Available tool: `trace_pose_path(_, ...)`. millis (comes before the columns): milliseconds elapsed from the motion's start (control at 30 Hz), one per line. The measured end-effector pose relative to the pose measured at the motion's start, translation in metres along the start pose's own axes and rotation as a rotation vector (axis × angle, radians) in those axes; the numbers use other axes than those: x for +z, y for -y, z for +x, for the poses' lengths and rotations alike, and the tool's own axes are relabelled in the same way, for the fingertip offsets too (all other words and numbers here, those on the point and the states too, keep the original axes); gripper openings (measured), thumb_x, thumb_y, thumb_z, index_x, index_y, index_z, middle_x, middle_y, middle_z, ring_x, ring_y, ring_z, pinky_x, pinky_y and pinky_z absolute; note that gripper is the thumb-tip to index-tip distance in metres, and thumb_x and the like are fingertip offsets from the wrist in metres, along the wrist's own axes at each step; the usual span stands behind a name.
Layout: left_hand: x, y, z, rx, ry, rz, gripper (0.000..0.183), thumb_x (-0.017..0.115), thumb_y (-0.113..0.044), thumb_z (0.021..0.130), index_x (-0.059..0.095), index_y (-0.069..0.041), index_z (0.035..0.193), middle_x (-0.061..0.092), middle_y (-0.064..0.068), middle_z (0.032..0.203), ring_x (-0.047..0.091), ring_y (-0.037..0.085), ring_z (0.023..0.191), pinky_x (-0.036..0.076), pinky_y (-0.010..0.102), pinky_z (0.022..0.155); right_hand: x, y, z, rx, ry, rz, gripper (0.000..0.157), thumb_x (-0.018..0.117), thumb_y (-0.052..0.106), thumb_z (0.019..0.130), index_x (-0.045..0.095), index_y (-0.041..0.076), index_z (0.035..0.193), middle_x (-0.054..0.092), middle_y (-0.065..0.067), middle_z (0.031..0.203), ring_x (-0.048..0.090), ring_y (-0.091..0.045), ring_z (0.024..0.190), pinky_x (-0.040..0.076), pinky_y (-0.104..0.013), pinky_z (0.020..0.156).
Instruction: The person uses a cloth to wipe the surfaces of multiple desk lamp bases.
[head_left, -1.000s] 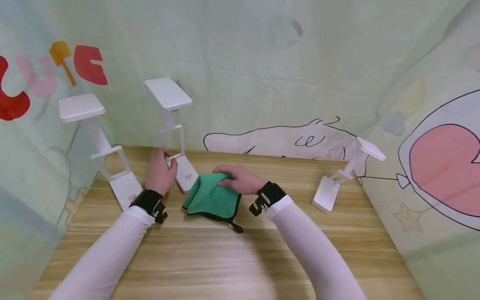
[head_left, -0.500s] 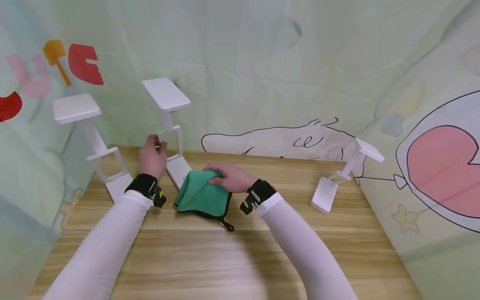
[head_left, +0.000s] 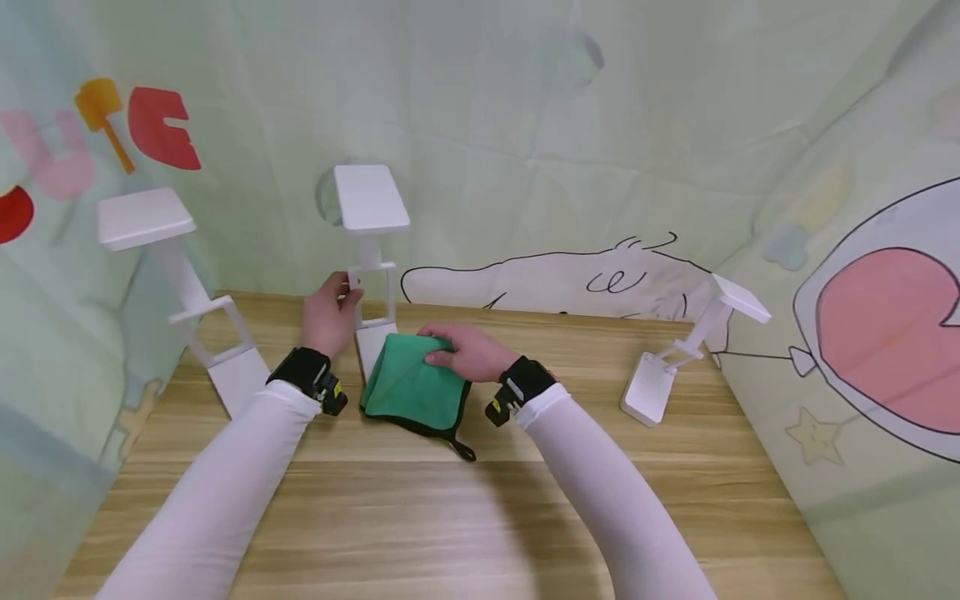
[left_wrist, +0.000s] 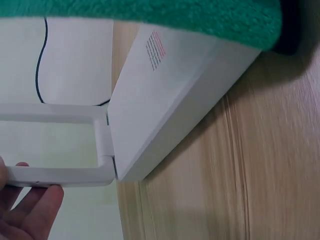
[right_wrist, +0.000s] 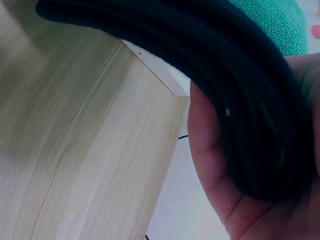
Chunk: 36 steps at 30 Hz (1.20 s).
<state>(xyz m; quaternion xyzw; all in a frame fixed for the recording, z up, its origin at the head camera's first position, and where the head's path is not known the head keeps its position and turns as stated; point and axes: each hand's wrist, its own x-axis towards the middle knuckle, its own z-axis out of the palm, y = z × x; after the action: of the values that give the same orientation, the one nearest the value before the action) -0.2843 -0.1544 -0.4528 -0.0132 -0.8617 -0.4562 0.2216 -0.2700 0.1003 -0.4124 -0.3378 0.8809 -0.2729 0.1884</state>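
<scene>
My left hand (head_left: pixel 328 315) pinches the side bar of a white folding desk lamp's frame, left of centre in the head view. In the left wrist view, fingertips (left_wrist: pixel 46 202) lie against that bar, and the lamp's base (left_wrist: pixel 150 100) rests on the wood. A folded green cloth (head_left: pixel 416 383) with black edging and a loop covers the front part of that base. My right hand (head_left: pixel 474 354) grips the cloth by its upper right edge. Close up in the right wrist view, the dark folded edge (right_wrist: pixel 250 100) lies in the palm.
A second white lamp (head_left: pixel 238 379) stands to the left, partly behind the left forearm. Farther right, a smaller-looking white lamp (head_left: pixel 649 387) stands near the edge of the wooden table (head_left: pixel 420 525). Printed fabric (head_left: pixel 525 125) rises behind and along both sides.
My left hand first moved from beside the lamp's base up to its frame, then rightward. The lamp has shifted right and turned, its head facing more forward. The cloth has moved slightly and lies flatter.
</scene>
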Motion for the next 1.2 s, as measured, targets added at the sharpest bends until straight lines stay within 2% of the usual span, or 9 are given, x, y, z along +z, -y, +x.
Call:
trace_pose_path(267, 0.024, -0.019, -0.004, 0.025, 0.098, -0.031, 0.023, 0.06, -0.013, 0.1, 0.061, -0.003, 0.121, 0.069, 0.022, 0.111, 0.066, 0.032, 0.089, 0.054, 0.05, 0.077, -0.001, -0.002, -0.001, 0.011, 0.003, -0.016, 0.027, 0.061, 0.025, 0.1, 0.058, 0.021, 0.127, 0.061, 0.004, 0.114, 0.055, -0.012, 0.101, 0.049, -0.035, 0.09)
trace_pose_path(467, 0.042, -0.029, -0.006, 0.062, 0.13, -0.124, 0.021, 0.062, -0.008, 0.098, 0.062, -0.001, 0.118, 0.07, 0.022, 0.108, 0.067, 0.03, 0.089, 0.056, 0.05, 0.077, 0.0, -0.009, -0.002, 0.02, -0.049, -0.142, 0.037, 0.063, 0.028, 0.099, 0.058, 0.02, 0.134, 0.062, 0.003, 0.126, 0.054, -0.01, 0.11, 0.048, -0.034, 0.097)
trace_pose_path(600, 0.05, -0.034, -0.007, 0.065, 0.163, -0.158, 0.021, 0.062, -0.01, 0.099, 0.062, -0.001, 0.117, 0.07, 0.022, 0.108, 0.067, 0.03, 0.091, 0.057, 0.05, 0.079, 0.002, -0.018, 0.001, 0.045, -0.125, -0.284, 0.042, 0.066, 0.034, 0.097, 0.057, 0.021, 0.136, 0.063, 0.001, 0.129, 0.056, -0.012, 0.113, 0.05, -0.036, 0.096)
trace_pose_path(733, 0.054, -0.039, -0.007, 0.053, 0.183, -0.178, 0.022, 0.063, -0.012, 0.099, 0.062, 0.001, 0.117, 0.069, 0.022, 0.109, 0.067, 0.03, 0.095, 0.057, 0.049, 0.082, 0.01, -0.028, 0.003, 0.075, -0.256, -0.43, 0.05, 0.07, 0.04, 0.093, 0.054, 0.024, 0.138, 0.066, 0.0, 0.125, 0.06, -0.015, 0.108, 0.054, -0.038, 0.088)
trace_pose_path(867, 0.054, -0.041, -0.006, 0.053, 0.2, -0.195, 0.023, 0.064, -0.011, 0.098, 0.062, 0.003, 0.116, 0.069, 0.023, 0.108, 0.066, 0.03, 0.098, 0.057, 0.048, 0.085, 0.025, -0.033, 0.0, 0.053, -0.356, -0.579, 0.053, 0.07, 0.043, 0.092, 0.054, 0.024, 0.139, 0.061, -0.004, 0.132, 0.054, -0.022, 0.118, 0.052, -0.044, 0.093)
trace_pose_path(933, 0.054, -0.041, -0.006, 0.052, 0.216, -0.191, 0.023, 0.063, -0.012, 0.098, 0.062, 0.003, 0.116, 0.069, 0.023, 0.108, 0.066, 0.03, 0.099, 0.056, 0.047, 0.086, 0.036, -0.034, -0.003, 0.032, -0.353, -0.631, 0.054, 0.064, 0.048, 0.094, 0.053, 0.023, 0.141, 0.054, -0.007, 0.14, 0.046, -0.026, 0.128, 0.046, -0.048, 0.101)
trace_pose_path(1000, 0.054, -0.039, -0.006, 0.048, 0.233, -0.18, 0.023, 0.063, -0.013, 0.099, 0.061, 0.003, 0.116, 0.069, 0.022, 0.108, 0.066, 0.03, 0.098, 0.056, 0.046, 0.086, 0.047, -0.032, -0.009, 0.039, -0.302, -0.641, 0.06, 0.055, 0.057, 0.096, 0.05, 0.023, 0.145, 0.045, -0.009, 0.149, 0.035, -0.029, 0.137, 0.04, -0.052, 0.107)
trace_pose_path(1100, 0.054, -0.036, -0.005, 0.039, 0.249, -0.147, 0.024, 0.064, -0.015, 0.098, 0.063, 0.003, 0.114, 0.07, 0.019, 0.106, 0.066, 0.028, 0.096, 0.056, 0.045, 0.084, 0.061, -0.026, -0.018, 0.07, -0.188, -0.607, 0.077, 0.04, 0.071, 0.095, 0.035, 0.023, 0.154, 0.027, -0.01, 0.16, 0.019, -0.031, 0.144, 0.029, -0.055, 0.113)
trace_pose_path(1200, 0.056, -0.032, -0.004, 0.049, 0.248, -0.12, 0.024, 0.065, -0.015, 0.097, 0.065, 0.004, 0.112, 0.071, 0.016, 0.103, 0.066, 0.026, 0.093, 0.056, 0.044, 0.083, 0.073, -0.021, -0.025, 0.073, -0.112, -0.616, 0.087, 0.033, 0.079, 0.092, 0.02, 0.025, 0.159, 0.013, -0.007, 0.164, 0.007, -0.032, 0.147, 0.022, -0.057, 0.116)
